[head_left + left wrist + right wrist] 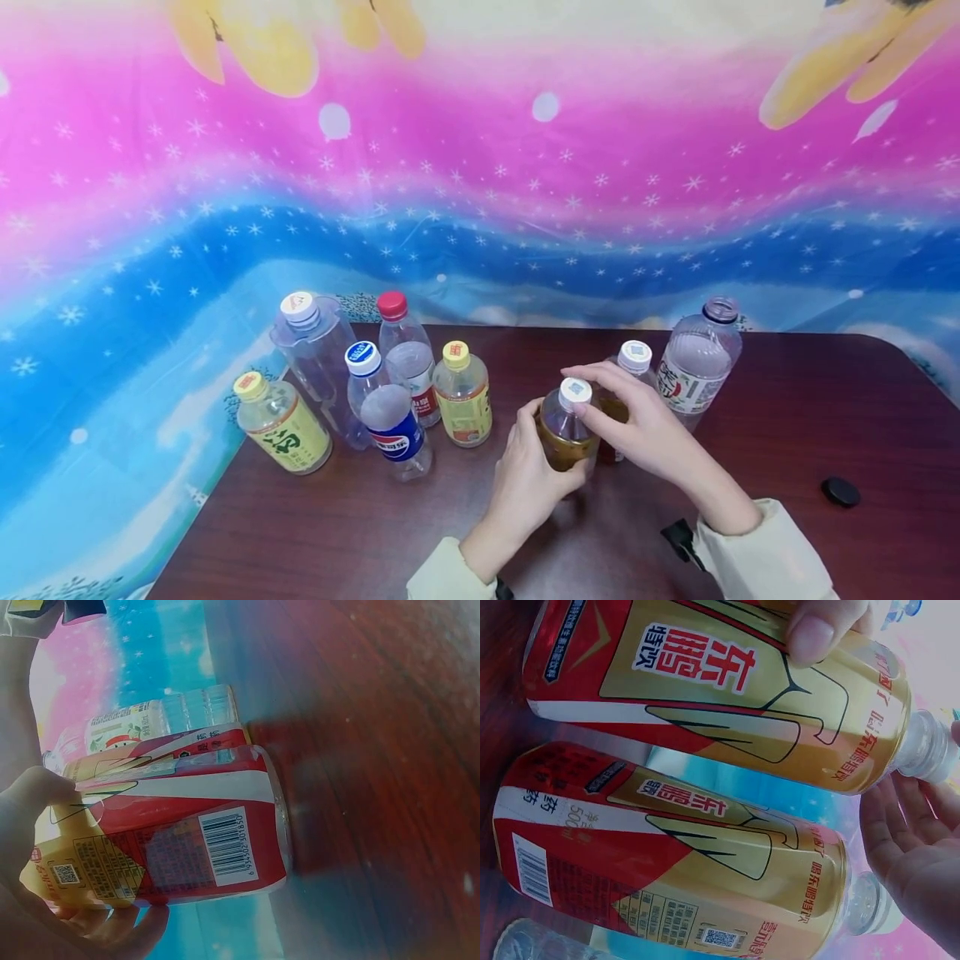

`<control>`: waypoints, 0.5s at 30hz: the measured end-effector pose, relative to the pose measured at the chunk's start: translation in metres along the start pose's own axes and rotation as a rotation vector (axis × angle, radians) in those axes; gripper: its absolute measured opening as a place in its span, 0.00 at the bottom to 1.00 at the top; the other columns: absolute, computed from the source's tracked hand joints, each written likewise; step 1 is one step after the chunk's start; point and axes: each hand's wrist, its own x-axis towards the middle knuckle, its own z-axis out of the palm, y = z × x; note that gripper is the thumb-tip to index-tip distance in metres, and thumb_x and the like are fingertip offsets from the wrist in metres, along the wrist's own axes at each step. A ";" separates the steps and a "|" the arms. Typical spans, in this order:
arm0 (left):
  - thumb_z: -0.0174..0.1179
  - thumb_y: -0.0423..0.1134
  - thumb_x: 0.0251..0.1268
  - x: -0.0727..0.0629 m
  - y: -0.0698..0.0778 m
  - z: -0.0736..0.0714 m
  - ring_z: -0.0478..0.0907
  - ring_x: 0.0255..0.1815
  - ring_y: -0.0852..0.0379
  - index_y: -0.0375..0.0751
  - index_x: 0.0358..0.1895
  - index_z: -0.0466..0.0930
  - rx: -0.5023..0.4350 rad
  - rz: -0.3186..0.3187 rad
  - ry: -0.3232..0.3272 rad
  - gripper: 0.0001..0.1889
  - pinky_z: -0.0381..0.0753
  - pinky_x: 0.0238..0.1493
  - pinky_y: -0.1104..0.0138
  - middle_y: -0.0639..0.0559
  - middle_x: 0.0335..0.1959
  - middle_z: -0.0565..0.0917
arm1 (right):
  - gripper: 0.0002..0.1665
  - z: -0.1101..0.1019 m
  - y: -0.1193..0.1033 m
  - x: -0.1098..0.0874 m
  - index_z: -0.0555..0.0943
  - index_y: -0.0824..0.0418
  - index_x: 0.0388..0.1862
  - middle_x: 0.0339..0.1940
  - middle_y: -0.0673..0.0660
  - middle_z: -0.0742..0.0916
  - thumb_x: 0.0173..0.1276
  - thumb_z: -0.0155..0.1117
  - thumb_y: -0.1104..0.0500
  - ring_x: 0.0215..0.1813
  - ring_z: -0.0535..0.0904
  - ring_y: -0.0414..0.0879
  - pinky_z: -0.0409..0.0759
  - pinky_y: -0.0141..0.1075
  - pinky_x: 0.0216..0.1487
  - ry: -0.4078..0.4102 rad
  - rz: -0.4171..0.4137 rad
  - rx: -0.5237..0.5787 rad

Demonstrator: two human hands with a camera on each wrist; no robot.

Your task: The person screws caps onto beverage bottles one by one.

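Observation:
My left hand (pixel 521 479) grips a gold-and-red drink bottle (pixel 564 450) round its body, thumb on the near side. The bottle's red lower label with a barcode (pixel 227 846) shows in the left wrist view. At its top, my right hand (pixel 645 421) pinches the white cap (pixel 575 392) between thumb and fingers. A second bottle (pixel 667 855) of the same kind, white-capped, stands right beside it, partly hidden behind my right hand in the head view. Just beyond is a clear, uncapped bottle (pixel 697 362) with a white label.
To the left stand two yellow-capped bottles, one far left (pixel 288 429) and one nearer (pixel 462 404), a Pepsi bottle (pixel 390 425), a red-capped bottle (pixel 411 362) and a tall clear bottle (pixel 322 358). A black cap (pixel 840 492) lies at right on the brown table (pixel 787 417). A patterned cloth (pixel 480 192) hangs behind.

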 end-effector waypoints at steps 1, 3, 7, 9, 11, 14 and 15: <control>0.73 0.47 0.45 0.000 0.000 0.000 0.77 0.53 0.51 0.45 0.64 0.59 0.000 0.001 0.001 0.43 0.79 0.40 0.55 0.46 0.54 0.76 | 0.20 0.000 0.000 0.000 0.77 0.53 0.59 0.55 0.52 0.83 0.68 0.60 0.58 0.56 0.76 0.42 0.76 0.52 0.55 -0.001 0.011 0.004; 0.73 0.48 0.45 0.000 0.000 0.001 0.77 0.53 0.52 0.45 0.64 0.59 0.004 0.004 0.010 0.43 0.79 0.40 0.55 0.47 0.54 0.77 | 0.19 -0.001 -0.002 0.000 0.78 0.54 0.57 0.53 0.53 0.84 0.67 0.61 0.59 0.55 0.77 0.43 0.76 0.51 0.55 0.006 0.033 0.010; 0.73 0.49 0.45 0.000 0.000 0.002 0.78 0.52 0.53 0.45 0.63 0.60 0.015 0.005 0.034 0.42 0.79 0.39 0.56 0.48 0.52 0.77 | 0.18 0.000 -0.008 0.002 0.79 0.57 0.54 0.48 0.54 0.86 0.64 0.65 0.59 0.48 0.81 0.47 0.78 0.47 0.50 0.047 0.103 0.016; 0.73 0.50 0.45 0.000 0.000 0.002 0.78 0.51 0.53 0.45 0.63 0.61 0.022 0.003 0.041 0.42 0.79 0.39 0.56 0.48 0.52 0.78 | 0.18 0.001 -0.011 0.002 0.79 0.58 0.51 0.45 0.56 0.86 0.62 0.67 0.58 0.45 0.82 0.47 0.79 0.45 0.46 0.070 0.140 0.020; 0.73 0.50 0.45 0.000 0.000 0.002 0.78 0.51 0.53 0.45 0.63 0.61 0.025 -0.001 0.042 0.42 0.79 0.38 0.56 0.48 0.52 0.78 | 0.18 0.003 -0.012 0.003 0.78 0.58 0.49 0.43 0.56 0.86 0.61 0.69 0.57 0.42 0.82 0.46 0.79 0.41 0.44 0.084 0.178 0.023; 0.73 0.51 0.45 0.000 0.000 0.002 0.78 0.51 0.53 0.44 0.63 0.61 0.024 -0.002 0.039 0.42 0.79 0.39 0.56 0.48 0.52 0.78 | 0.19 0.005 -0.012 0.003 0.77 0.59 0.48 0.41 0.56 0.86 0.59 0.70 0.55 0.40 0.82 0.44 0.79 0.39 0.42 0.090 0.203 0.033; 0.73 0.51 0.45 0.000 0.000 0.002 0.78 0.51 0.53 0.44 0.63 0.61 0.023 0.000 0.037 0.42 0.79 0.39 0.55 0.48 0.52 0.78 | 0.20 0.005 -0.011 0.003 0.76 0.59 0.49 0.42 0.56 0.85 0.59 0.70 0.55 0.40 0.81 0.44 0.79 0.38 0.42 0.089 0.196 0.035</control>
